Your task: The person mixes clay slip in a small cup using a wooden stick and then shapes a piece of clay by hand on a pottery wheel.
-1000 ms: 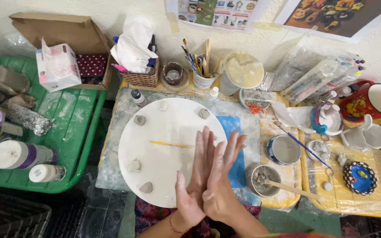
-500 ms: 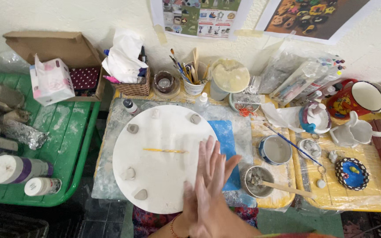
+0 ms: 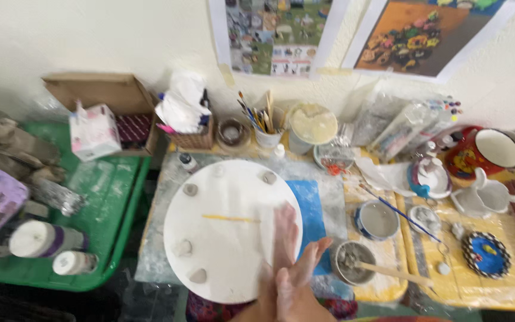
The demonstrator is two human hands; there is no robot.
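Both hands were pressed palm to palm, fingers straight, clamped on nothing visible; the left hand [image 3: 278, 262] and right hand [image 3: 302, 280] were motion-blurred and cut off at the lower frame edge. They hovered over the near right rim of the round white board [image 3: 227, 262], whose centre lay open apart from a thin yellow stick [image 3: 229, 218]. Small grey clay lumps [image 3: 190, 189] ringed the board's edge. A blue cloth [image 3: 309, 209] showed just right of the board. Farther right stood a grey bowl with a wooden stick [image 3: 353, 268] and a blue-rimmed bowl [image 3: 377, 219]. Behind the board crowded a cup of brushes [image 3: 264, 128] and a wicker basket [image 3: 195, 138]. A green tray [image 3: 105, 197] bounded the left side.
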